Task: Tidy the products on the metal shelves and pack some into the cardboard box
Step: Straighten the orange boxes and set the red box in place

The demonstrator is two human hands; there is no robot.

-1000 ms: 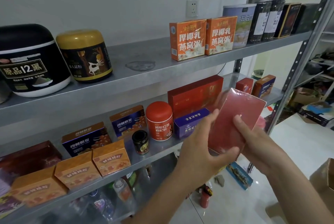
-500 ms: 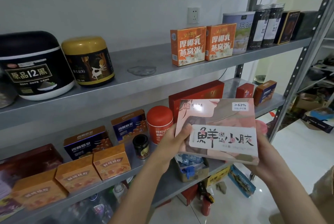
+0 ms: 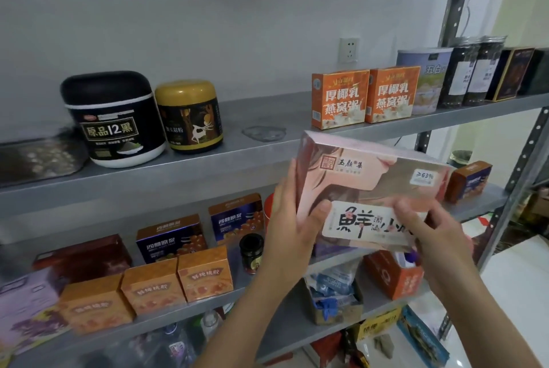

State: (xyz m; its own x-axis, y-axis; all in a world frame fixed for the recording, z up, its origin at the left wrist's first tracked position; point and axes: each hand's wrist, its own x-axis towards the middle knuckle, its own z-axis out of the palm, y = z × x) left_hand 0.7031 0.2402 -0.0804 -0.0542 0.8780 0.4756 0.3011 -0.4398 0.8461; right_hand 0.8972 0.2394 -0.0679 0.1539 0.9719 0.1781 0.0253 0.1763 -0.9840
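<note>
Since a moment ago we are raising the pink box [image 3: 368,186] from mid-frame toward the bare middle of the upper shelf [image 3: 267,118], left hand [image 3: 292,219] and right hand [image 3: 430,231] both clamping its lower edges, likely shelving it.

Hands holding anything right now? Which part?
Yes: the pink box, held by both hands. Left hand grips its left edge; right hand holds its lower right front.
</note>
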